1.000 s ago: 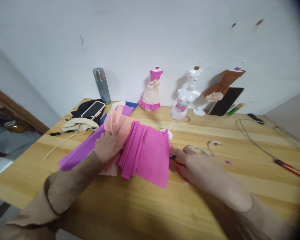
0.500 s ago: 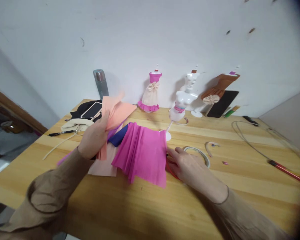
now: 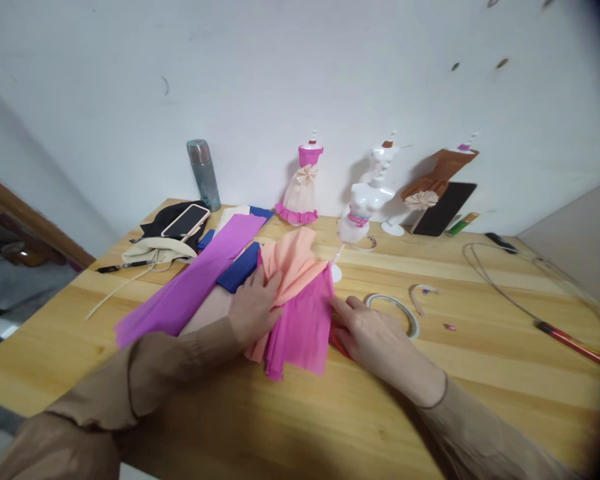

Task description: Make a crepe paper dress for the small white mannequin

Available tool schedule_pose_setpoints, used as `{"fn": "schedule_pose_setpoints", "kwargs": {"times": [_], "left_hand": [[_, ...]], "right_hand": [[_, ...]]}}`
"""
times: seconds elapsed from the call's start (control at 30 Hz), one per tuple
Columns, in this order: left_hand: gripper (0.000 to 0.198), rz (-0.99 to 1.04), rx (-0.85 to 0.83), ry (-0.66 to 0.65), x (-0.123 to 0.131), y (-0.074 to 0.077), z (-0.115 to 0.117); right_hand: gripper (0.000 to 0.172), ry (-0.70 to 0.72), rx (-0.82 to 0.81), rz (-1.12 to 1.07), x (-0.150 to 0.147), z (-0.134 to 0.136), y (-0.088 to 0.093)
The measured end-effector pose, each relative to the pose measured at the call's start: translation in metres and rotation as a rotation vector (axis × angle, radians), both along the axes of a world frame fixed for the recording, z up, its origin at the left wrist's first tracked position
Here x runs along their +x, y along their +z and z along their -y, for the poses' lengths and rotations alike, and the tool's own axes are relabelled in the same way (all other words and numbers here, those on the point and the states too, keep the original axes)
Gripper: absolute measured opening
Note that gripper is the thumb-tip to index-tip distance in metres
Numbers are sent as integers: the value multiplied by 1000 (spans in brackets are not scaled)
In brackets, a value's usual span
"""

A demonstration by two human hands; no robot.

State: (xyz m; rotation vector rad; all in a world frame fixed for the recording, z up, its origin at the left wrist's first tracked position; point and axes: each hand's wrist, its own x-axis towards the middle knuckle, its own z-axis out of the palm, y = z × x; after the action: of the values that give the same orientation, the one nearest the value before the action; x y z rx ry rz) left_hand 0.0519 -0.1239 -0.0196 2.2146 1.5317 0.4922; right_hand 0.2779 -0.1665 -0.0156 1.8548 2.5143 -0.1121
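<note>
My left hand lies flat with fingers spread, pressing a peach crepe paper sheet onto a folded pink crepe paper sheet. A purple sheet and a blue sheet lie to the left of them. Just right of the pink sheet, my right hand rests on the wooden table. Its fingers are stretched toward the sheet's edge, over red scissors that are mostly hidden under it.
A tape ring lies beside my right hand. At the back stand a white mannequin, a pink-dressed mannequin, a brown-dressed one and a grey bottle. A phone on cloth lies far left; cables run at right.
My left hand carried the peach sheet from up at the left and laid it down on the pink sheet. The purple and blue sheets are now uncovered. My right hand barely moved.
</note>
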Motion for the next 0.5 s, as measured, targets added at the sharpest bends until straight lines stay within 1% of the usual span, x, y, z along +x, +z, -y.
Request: {"fn": "schedule_pose_setpoints", "kwargs": {"times": [0.13,0.23,0.3,0.43,0.5], "left_hand": [[81,-120,39,-148,14,2,12],[94,-128,18,-165,24,5,18],[92,-142,1,-180,29,8,19],[70,-150,23,-217,30,10,16],[71,-139,69,-223,26,10,12]], "right_hand": [[22,25,39,-29,-4,1,-4],[22,54,76,-45,-8,2,-6],[23,65,101,-51,-10,3,-7],[24,89,160,-92,-9,3,-8],[27,102,207,-123,-7,3,-8]]}}
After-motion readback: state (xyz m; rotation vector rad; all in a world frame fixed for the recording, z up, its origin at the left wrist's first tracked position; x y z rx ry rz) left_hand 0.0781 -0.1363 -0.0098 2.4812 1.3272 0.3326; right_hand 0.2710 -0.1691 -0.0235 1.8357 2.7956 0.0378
